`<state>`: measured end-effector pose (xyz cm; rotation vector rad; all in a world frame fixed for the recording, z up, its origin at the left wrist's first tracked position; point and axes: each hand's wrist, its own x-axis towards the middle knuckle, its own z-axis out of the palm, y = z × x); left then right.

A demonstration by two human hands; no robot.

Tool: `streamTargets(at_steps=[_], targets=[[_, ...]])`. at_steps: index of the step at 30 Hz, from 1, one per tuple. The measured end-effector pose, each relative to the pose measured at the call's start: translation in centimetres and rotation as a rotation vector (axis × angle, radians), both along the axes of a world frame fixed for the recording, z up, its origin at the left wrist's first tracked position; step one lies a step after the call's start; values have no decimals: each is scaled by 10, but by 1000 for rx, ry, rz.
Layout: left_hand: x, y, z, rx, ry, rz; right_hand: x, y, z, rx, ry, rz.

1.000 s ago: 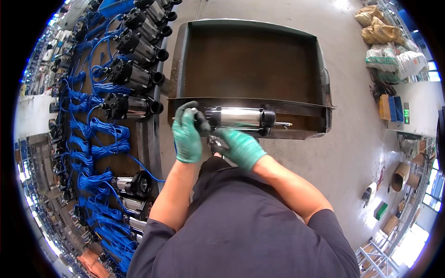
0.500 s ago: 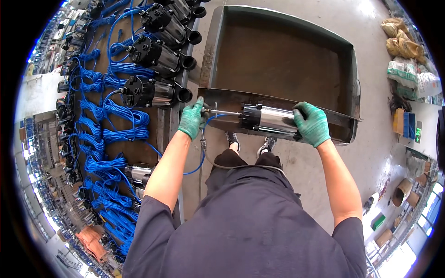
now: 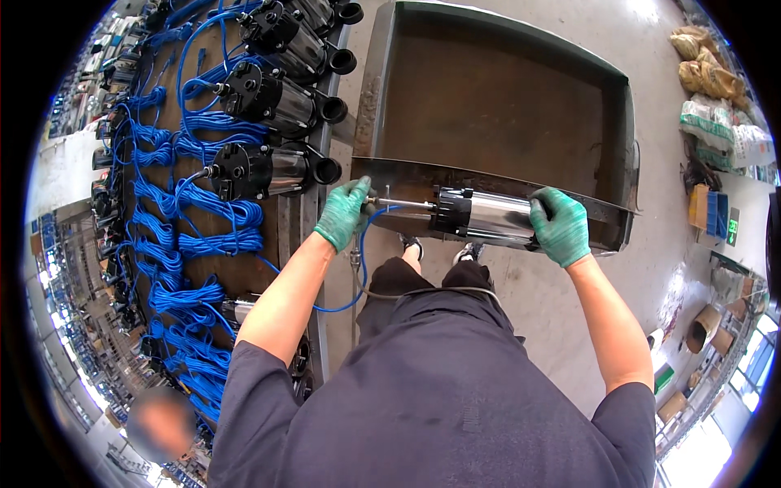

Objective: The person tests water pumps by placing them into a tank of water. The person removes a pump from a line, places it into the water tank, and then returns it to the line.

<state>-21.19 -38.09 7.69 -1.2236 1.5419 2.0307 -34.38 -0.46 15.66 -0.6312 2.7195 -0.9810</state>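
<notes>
A submersible pump (image 3: 500, 218) with a shiny steel body and black ribbed end lies sideways over the near ledge of a large metal trough (image 3: 376, 81). My right hand (image 3: 561, 226), in a green glove, is closed round the pump's right end. At the left, my gloved left hand (image 3: 345, 213) grips the end of a thin metal rod (image 3: 403, 202) whose far end meets the pump's black end. Its handle, if any, is hidden in the glove. A blue cable (image 3: 360, 264) loops down from the pump's black end. Beneath my left hand hangs a grey hose with a metal fitting (image 3: 355, 257).
On the left, a workbench (image 3: 289, 220) bears several similar pumps (image 3: 264, 171) and coiled blue cables (image 3: 215, 211). The grey hose (image 3: 407, 293) crosses in front of my waist. Sacks (image 3: 708, 77) and a blue bin (image 3: 717, 215) stand at the right. A person (image 3: 163, 423) is at lower left.
Both hands have shifted slightly right, carrying the pump and rod along; the right hand is also a little nearer. A person has come into view at lower left.
</notes>
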Motion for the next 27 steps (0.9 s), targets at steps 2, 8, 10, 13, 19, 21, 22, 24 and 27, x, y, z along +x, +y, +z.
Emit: streamTargets(at_steps=[2, 8, 10, 13, 19, 21, 22, 24, 27], targets=[[-1, 0, -1, 0, 6, -25, 0, -1, 0, -1, -6, -8], [-3, 4, 2, -76, -32, -50, 3, -5, 2, -5, 36, -29], [-3, 4, -2, -78, -30, -45, 1, -4, 0, 6, 57, -20], [-4, 7, -1, -89, -35, -39, 2, -3, -1, -6, 32, -36], [0, 6, -6, -104, -6, -44, 3, -5, 0, 12, 42, -23], [0, 2, 1, -89, 24, -52, 5, -1, -2, 3, 80, -6], [6, 2, 6, -58, 51, -25, 6, 2, -3, -3, 107, 14], [9, 0, 12, -53, 89, 98, 7, 5, -3, -7, 95, 9], [2, 4, 40, 143, 295, 363, 12, -1, 8, 97, 393, 241]])
